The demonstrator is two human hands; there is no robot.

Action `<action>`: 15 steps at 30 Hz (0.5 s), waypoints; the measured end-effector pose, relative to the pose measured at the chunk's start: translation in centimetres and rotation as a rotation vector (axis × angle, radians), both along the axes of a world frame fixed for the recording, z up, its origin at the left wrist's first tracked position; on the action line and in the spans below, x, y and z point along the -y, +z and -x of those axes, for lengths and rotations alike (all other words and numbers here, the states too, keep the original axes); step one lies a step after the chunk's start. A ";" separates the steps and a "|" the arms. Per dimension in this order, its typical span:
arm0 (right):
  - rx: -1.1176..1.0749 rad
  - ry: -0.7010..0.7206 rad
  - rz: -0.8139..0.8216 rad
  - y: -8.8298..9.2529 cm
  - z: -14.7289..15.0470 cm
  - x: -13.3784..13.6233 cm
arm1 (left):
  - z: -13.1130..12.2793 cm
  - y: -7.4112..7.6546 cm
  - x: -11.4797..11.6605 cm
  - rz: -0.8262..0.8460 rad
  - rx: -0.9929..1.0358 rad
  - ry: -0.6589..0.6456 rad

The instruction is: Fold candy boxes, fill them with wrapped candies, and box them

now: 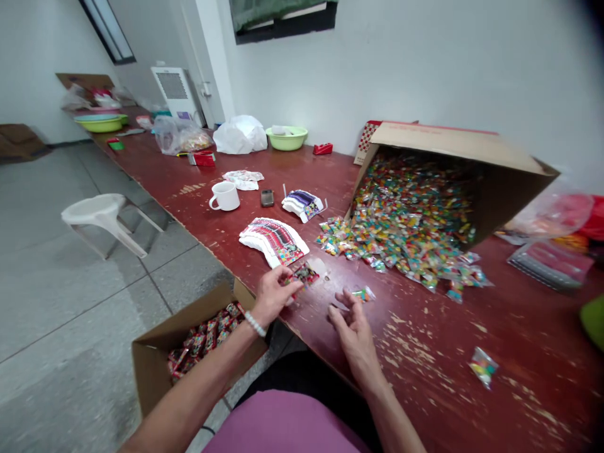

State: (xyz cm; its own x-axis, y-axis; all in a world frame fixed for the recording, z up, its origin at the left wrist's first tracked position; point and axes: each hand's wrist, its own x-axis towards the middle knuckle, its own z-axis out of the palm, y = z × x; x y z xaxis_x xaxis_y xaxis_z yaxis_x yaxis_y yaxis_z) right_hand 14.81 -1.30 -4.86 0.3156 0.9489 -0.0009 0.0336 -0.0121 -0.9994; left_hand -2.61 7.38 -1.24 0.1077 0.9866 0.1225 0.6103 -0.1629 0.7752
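Observation:
My left hand [274, 296], a bead bracelet on its wrist, grips a small printed candy box [306, 275] by its near end. A pale flap shows at the box's far end. My right hand [353, 330] hovers over the table with fingers apart and nothing visible between them. Just beyond its fingertips lies a clear candy packet [365, 294]. A fanned stack of flat printed cartons [276, 240] rests beyond my left hand. To the right, a large tipped carton [500, 189] spills many candy packets [401, 239] onto the table.
Below the table edge at left, a cardboard box [151, 371] holds many filled printed boxes [207, 340]. A white mug [225, 196], a dark small device [267, 198] and a purple carton stack [302, 205] stand farther back. A plastic stool [101, 211] is on the floor.

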 end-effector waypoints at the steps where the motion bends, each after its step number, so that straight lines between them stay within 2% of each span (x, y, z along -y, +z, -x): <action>1: -0.096 0.000 0.008 0.4 0.1 0.0 | 0.0 0.1 1.3 0.050 0.073 -0.040; 2: -0.171 0.020 0.005 0.9 0.2 0.1 | 0.0 0.2 2.6 0.127 0.167 -0.092; 5: -0.287 0.150 0.012 2.3 0.4 0.8 | -0.2 0.8 5.8 0.636 0.616 -0.365; 8: -0.275 0.296 0.047 3.7 0.4 1.8 | -0.5 1.4 7.3 1.020 0.856 -0.666; 11: -0.229 0.400 0.034 5.1 0.2 2.7 | -1.1 1.5 7.7 1.208 0.962 -0.850; 13: -0.245 0.415 0.026 5.5 0.0 3.0 | -1.5 1.3 7.8 1.237 0.988 -0.857; 15: -0.287 0.385 0.025 5.6 -0.2 3.2 | -1.8 1.1 7.9 1.194 0.975 -0.816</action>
State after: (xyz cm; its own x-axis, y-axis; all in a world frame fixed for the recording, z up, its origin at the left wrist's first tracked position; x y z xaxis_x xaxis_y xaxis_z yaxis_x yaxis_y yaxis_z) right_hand 14.97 -4.51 0.71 -0.0749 0.9953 -0.0613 -0.2370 -0.0774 -0.9684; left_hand -0.79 -0.48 -0.18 0.9164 0.3102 -0.2531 -0.0536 0.7216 0.6903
